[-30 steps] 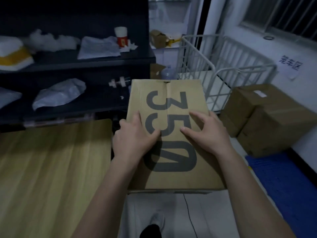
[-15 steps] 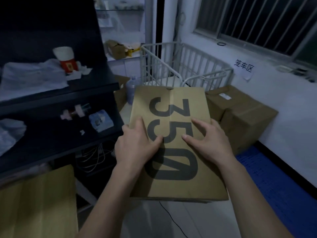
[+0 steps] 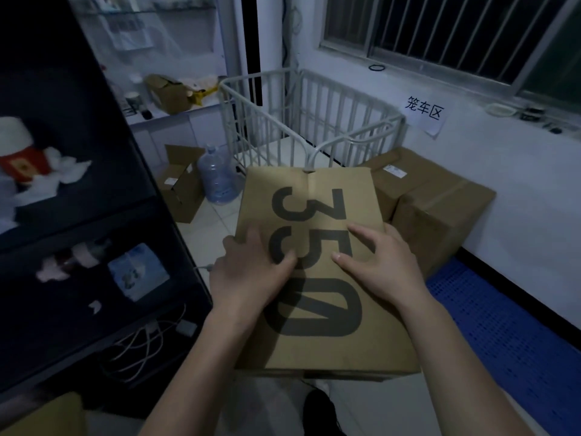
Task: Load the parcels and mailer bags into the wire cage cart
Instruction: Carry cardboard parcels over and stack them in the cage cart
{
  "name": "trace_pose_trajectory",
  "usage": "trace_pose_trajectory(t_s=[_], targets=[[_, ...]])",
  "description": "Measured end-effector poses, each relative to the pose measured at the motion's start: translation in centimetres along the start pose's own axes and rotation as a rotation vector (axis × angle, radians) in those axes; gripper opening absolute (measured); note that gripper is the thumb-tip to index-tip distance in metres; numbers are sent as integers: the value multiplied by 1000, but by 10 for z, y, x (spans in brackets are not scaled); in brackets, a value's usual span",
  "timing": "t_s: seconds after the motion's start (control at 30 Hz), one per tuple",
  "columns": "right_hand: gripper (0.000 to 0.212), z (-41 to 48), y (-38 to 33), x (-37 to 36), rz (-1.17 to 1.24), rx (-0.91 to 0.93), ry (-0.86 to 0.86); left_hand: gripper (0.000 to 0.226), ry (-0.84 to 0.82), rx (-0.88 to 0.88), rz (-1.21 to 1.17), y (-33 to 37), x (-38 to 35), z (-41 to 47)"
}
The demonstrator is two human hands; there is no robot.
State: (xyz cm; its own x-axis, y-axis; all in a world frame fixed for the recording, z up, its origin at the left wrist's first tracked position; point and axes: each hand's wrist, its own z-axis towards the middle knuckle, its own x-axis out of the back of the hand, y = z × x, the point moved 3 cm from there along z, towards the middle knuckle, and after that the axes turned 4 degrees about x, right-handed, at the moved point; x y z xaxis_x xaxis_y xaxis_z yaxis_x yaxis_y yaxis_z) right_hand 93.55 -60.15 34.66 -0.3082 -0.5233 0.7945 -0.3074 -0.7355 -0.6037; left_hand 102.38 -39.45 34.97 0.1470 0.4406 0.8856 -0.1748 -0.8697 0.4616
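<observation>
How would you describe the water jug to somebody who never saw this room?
Find the white wire cage cart by the barred window. On the floor just left of it stands the water jug, beside an open cardboard box. It alone is clear bluish plastic; its neighbours are brown cardboard.

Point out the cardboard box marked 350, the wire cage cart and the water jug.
cardboard box marked 350 [image 3: 314, 287]: head view, middle of its top face.
wire cage cart [image 3: 371, 129]: head view, near top rail.
water jug [image 3: 217, 177]: head view, its clear body.
</observation>
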Motion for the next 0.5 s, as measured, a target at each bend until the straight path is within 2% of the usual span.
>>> trace_pose_trajectory(t_s=[0.2, 0.5], targets=[[68, 112, 40, -12, 22, -26, -15, 63, -14, -29, -13, 38, -32, 109], [71, 260, 74, 20, 13, -93, 36, 73, -60, -54, -42, 120, -48, 255]])
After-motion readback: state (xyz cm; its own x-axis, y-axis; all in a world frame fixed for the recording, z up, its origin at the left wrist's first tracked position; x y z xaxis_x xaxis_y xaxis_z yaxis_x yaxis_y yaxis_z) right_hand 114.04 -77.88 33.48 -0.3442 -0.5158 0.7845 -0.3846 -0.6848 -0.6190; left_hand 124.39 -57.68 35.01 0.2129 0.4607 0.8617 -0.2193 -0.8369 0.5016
